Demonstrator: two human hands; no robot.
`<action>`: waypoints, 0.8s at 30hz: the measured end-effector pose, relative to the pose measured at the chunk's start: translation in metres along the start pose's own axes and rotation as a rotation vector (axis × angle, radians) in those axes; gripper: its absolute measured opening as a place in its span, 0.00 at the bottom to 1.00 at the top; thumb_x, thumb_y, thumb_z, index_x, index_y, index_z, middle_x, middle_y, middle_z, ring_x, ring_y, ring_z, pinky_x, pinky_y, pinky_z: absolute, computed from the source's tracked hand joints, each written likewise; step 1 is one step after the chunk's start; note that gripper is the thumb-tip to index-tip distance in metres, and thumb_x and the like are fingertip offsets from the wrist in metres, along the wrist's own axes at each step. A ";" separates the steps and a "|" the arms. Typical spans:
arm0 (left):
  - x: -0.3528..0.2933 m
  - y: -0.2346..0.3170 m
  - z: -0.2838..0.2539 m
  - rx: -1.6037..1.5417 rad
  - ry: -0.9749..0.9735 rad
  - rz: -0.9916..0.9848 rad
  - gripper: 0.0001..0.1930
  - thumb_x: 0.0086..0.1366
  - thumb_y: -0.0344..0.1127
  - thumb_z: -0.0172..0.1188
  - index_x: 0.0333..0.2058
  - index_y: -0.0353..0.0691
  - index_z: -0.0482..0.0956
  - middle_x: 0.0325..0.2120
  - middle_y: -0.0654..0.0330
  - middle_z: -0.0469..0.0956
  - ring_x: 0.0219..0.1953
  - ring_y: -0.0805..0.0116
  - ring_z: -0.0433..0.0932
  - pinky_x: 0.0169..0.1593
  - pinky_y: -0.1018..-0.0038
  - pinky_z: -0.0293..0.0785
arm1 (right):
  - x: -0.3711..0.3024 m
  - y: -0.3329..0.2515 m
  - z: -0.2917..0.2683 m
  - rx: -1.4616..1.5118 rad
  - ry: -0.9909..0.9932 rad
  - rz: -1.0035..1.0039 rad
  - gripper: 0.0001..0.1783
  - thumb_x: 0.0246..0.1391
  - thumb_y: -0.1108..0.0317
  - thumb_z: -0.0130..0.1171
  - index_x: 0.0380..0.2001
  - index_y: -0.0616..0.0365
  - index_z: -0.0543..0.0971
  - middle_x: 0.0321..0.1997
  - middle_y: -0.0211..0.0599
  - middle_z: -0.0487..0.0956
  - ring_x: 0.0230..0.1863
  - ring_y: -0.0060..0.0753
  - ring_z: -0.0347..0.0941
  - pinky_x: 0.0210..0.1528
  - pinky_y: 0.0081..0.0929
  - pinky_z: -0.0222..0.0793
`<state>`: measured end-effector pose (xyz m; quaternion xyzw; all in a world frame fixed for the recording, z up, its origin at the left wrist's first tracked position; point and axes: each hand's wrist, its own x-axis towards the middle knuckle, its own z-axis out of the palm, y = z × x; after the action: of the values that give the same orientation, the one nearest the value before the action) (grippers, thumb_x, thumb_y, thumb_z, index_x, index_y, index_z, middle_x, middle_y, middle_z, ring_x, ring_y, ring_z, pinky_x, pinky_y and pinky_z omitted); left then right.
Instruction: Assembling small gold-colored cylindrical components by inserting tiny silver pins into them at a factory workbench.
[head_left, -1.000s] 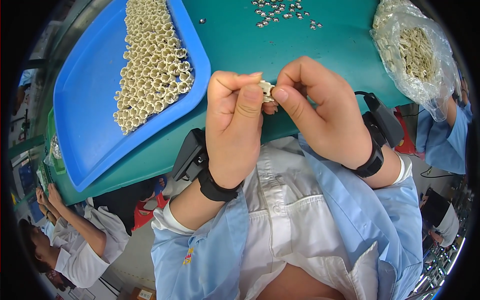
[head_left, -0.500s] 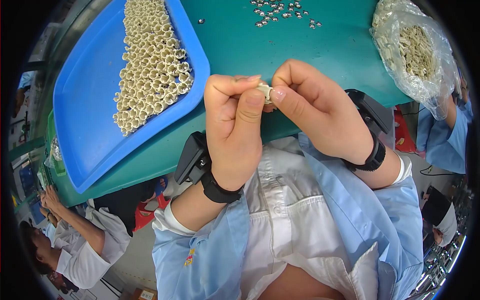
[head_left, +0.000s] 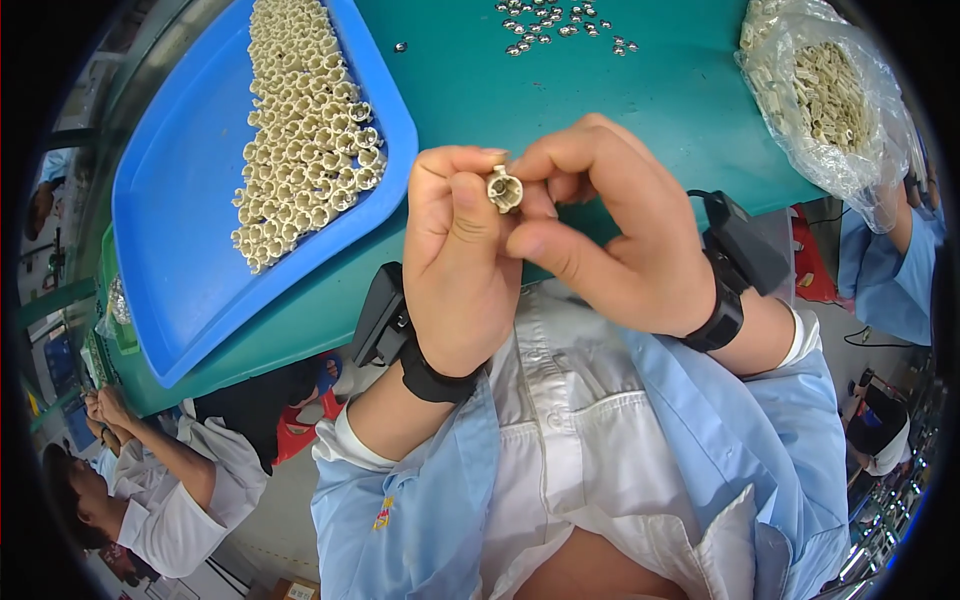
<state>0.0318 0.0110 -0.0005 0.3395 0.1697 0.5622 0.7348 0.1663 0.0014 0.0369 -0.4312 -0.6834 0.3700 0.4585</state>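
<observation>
Within the left grip (head_left: 458, 250) sits a cream part (head_left: 511, 193).

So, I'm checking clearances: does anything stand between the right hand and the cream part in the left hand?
Nothing visible. The left hand holds the cream part; the right hand is close beside it, contact unclear.

Tray (head_left: 190, 225) left, bag (head_left: 868, 175) right, hands (head_left: 635, 225) between

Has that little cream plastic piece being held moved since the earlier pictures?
Yes: the cream plastic piece shifted slightly left, closer to the blue tray, and turned its open end toward the camera.
</observation>
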 end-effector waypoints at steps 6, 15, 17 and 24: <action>0.001 0.004 0.009 0.004 -0.049 -0.017 0.11 0.67 0.39 0.40 0.42 0.39 0.60 0.31 0.58 0.70 0.32 0.73 0.70 0.41 0.77 0.67 | 0.010 -0.002 -0.005 -0.372 0.065 -0.329 0.16 0.33 0.75 0.65 0.31 0.61 0.74 0.24 0.34 0.70 0.28 0.28 0.66 0.30 0.18 0.62; 0.004 0.003 0.007 0.055 0.076 0.005 0.12 0.66 0.36 0.43 0.43 0.37 0.59 0.33 0.59 0.69 0.35 0.76 0.68 0.42 0.79 0.66 | 0.067 -0.025 -0.017 -0.416 0.015 -0.356 0.11 0.38 0.77 0.59 0.31 0.59 0.75 0.27 0.34 0.73 0.27 0.26 0.68 0.28 0.17 0.62; 0.005 0.002 0.004 0.084 0.040 0.027 0.12 0.65 0.35 0.44 0.44 0.36 0.59 0.33 0.60 0.69 0.35 0.76 0.68 0.42 0.79 0.65 | 0.093 -0.029 -0.010 -0.497 -0.069 -0.258 0.10 0.41 0.74 0.58 0.32 0.59 0.75 0.29 0.35 0.74 0.28 0.27 0.69 0.30 0.19 0.64; 0.003 0.000 0.003 0.068 -0.015 0.022 0.09 0.64 0.28 0.44 0.43 0.37 0.61 0.32 0.62 0.68 0.36 0.77 0.68 0.41 0.80 0.65 | 0.168 -0.041 0.048 -0.535 -0.482 -0.294 0.07 0.45 0.73 0.53 0.29 0.64 0.75 0.28 0.44 0.75 0.30 0.35 0.72 0.32 0.23 0.67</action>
<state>0.0347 0.0134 0.0016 0.3703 0.1795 0.5617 0.7178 0.0763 0.1379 0.1106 -0.3337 -0.8984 0.1997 0.2042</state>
